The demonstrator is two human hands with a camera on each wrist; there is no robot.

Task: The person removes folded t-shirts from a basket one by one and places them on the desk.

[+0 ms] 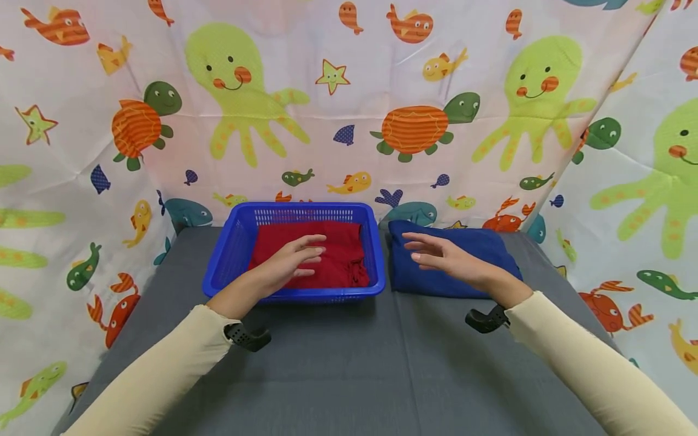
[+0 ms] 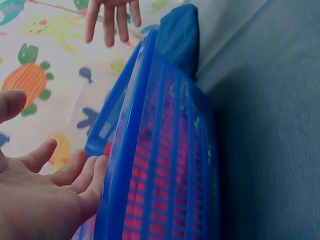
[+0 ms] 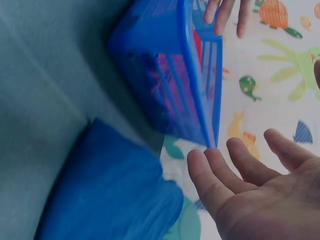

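A blue plastic basket (image 1: 218,266) with slotted walls stands on the grey cloth, holding folded red fabric (image 1: 338,242). Over the basket's front part hovers my left hand (image 1: 286,263), its fingers loosely extended and nothing in them. In the left wrist view its fingertips overlap the basket rim (image 2: 125,135). To the right of the basket lies a folded blue cloth (image 1: 463,278). My right hand (image 1: 447,257) hangs above that cloth, palm turned inward, fingers relaxed and holding nothing. The right wrist view shows the blue cloth (image 3: 110,190) below and beside this hand.
A grey cloth (image 1: 338,375) covers the table. White curtains with sea animals (image 1: 349,121) rise behind it and along both sides. Each wrist wears a dark band with a small device (image 1: 248,336). The basket's right wall stands close beside the blue cloth.
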